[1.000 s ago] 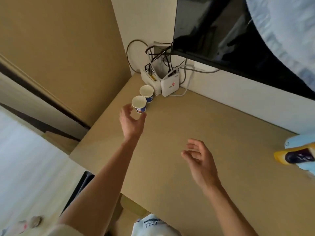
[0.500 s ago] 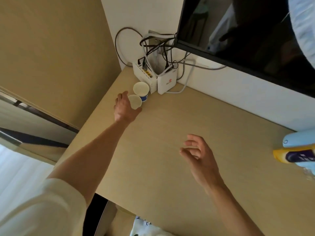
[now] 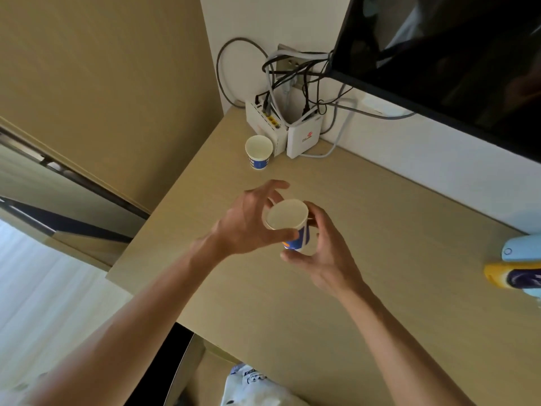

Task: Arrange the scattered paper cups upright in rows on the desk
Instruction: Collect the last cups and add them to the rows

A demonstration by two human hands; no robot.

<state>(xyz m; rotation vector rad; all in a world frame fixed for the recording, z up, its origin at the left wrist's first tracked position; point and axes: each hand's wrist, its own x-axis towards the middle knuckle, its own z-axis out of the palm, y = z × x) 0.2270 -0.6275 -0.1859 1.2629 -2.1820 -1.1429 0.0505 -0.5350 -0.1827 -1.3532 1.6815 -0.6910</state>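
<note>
I get soft, even light, fairly bright, strongest at the lower left, where a white, faintly striped surface (image 3: 44, 303) washes out almost blank. The glossy black television screen (image 3: 453, 54) carries pale reflections. Shadows on the pale wooden desk top (image 3: 380, 230) are faint and diffuse. The white-and-blue paper cup (image 3: 288, 222) held mid-air looks slightly soft. Wide-angle distortion bends straight edges, and detail smears toward the corners.

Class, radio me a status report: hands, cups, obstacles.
Left hand and right hand both grip one blue-and-white paper cup, upright above the beige wooden desk. Second blue-and-white paper cup stands by the white router boxes. Nothing between them.
</note>
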